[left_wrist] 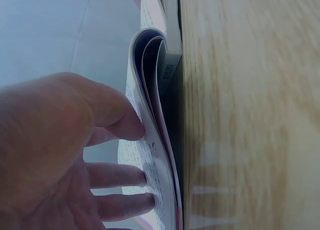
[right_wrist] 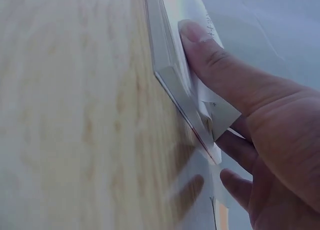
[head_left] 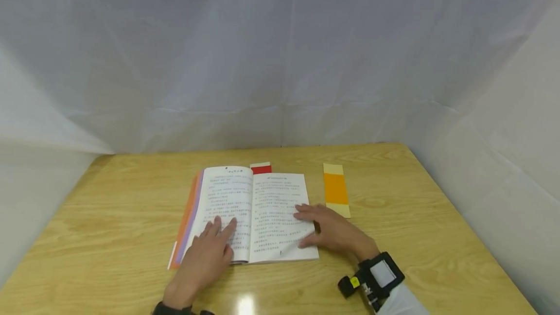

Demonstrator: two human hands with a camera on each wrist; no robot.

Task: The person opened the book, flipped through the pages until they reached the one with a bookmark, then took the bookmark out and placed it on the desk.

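pale wood grain covers the table [head_left: 393,237], and an open book [head_left: 251,213] lies flat near its middle, printed pages facing up. the left page is pressed down by the left hand [head_left: 205,256], whose fingers [left_wrist: 117,175] are laid out straight and slightly spread on the paper; nothing is pinched or gripped by it. in the left wrist view the left-hand pages are seen curving up from the spine at the book's near edge, with the fingertips resting against the print. the right page is held down by the right hand [head_left: 330,230], palm low and fingers extended over the text near the page's outer edge. in the right wrist view the thumb [right_wrist: 210,55] is seen pressed along the edge of the page block, at the book's near right corner. a red bookmark [head_left: 260,167] sticks out from behind the book's far edge. an orange and yellow strip [head_left: 336,189] lies on the table just right of the book, apart from it and near the right hand's fingertips. white sheeting [head_left: 280,52] is hung behind and beside the table.
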